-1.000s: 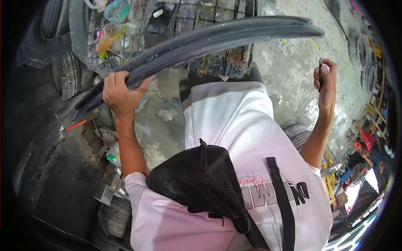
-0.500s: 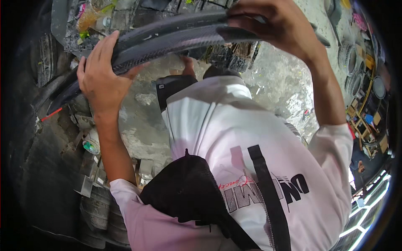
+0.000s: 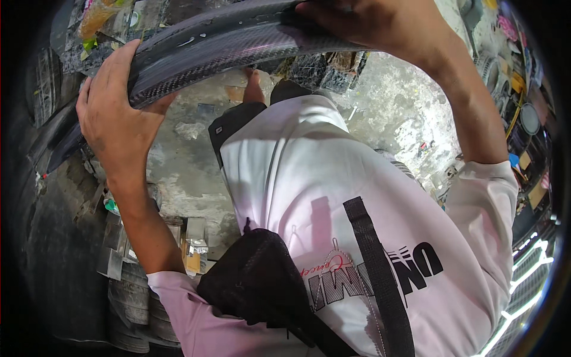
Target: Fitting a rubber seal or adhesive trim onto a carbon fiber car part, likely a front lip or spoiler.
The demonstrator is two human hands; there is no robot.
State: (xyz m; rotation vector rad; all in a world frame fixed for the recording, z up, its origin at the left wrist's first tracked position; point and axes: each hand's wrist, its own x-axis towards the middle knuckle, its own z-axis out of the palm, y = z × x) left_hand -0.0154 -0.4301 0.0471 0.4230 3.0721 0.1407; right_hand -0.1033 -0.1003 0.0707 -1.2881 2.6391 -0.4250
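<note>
Two bare hands meet one long, dark curved part (image 3: 214,50) in my remote view, and the part arcs across the upper stretch of the picture, from the left side up toward the top edge, where some of it is cut off. I see the left hand (image 3: 116,119) clamped on the part near its left end, fingers over the upper side and thumb at the lower edge. The right hand (image 3: 386,27) lies over the part farther along, fingertips shadowed and partly out of frame; I cannot tell whether it grips the part or has anything tucked inside. From here I make out a woven texture along the part's lower band, with a few pale marks on the ridge above it. Below, I look down on a white shirt (image 3: 291,149), with a black bag (image 3: 250,273) and a black strap (image 3: 380,268) across it. A bare leg (image 3: 254,89) shows just under the part, over a worn concrete floor (image 3: 190,157). An orange-tinted container (image 3: 95,21) sits at upper left, ribbed tires (image 3: 128,306) lie at lower left, and bright lights (image 3: 523,291) glare at lower right.
</note>
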